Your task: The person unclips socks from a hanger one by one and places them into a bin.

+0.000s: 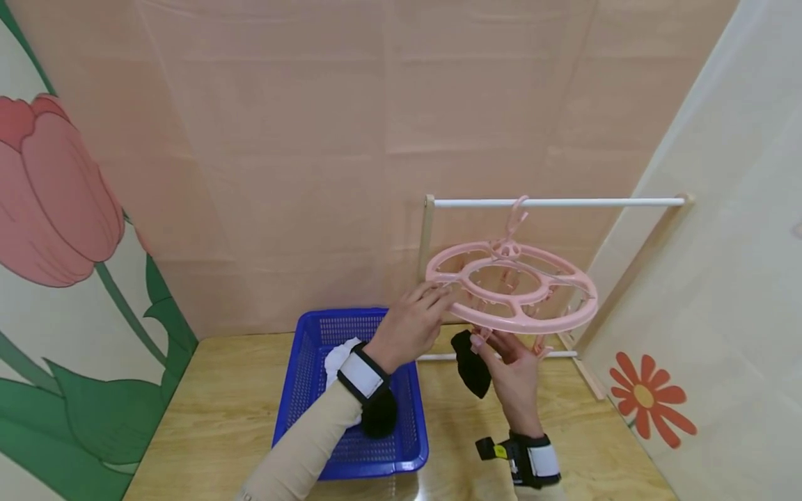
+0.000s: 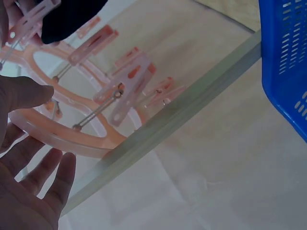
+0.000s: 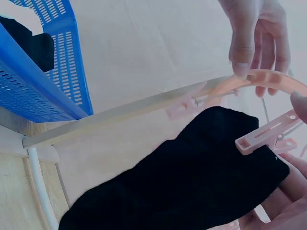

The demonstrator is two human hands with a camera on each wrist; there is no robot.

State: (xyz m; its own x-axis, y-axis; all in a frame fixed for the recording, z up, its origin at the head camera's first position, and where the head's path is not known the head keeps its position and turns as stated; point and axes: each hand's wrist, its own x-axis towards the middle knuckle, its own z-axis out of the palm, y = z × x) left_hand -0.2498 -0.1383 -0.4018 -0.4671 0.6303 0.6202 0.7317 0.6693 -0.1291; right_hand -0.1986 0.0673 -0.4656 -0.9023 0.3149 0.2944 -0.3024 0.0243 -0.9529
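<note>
A pink round clip hanger [image 1: 520, 323] hangs by its hook from a white rail. My left hand [image 1: 410, 323] holds the hanger's rim at its left side, thumb on one face and fingers on the other. Below the near rim, my right hand [image 1: 516, 376] pinches a pink clothespin [image 3: 261, 136]. That clothespin lies over the edge of a black sock [image 3: 177, 172], which dangles to the left of the right hand. Some right fingers [image 3: 290, 184] are behind the sock's edge. Several other clothespins [image 2: 127, 88] hang from the ring.
A blue basket [image 1: 351, 470] stands on the wooden table [image 1: 219, 396] left of the hanger, with a white cloth [image 1: 338, 358] and a black piece [image 1: 380, 415] inside. The rack's white rail [image 1: 595, 202] runs above the hanger, and its left post [image 1: 426, 236] stands behind.
</note>
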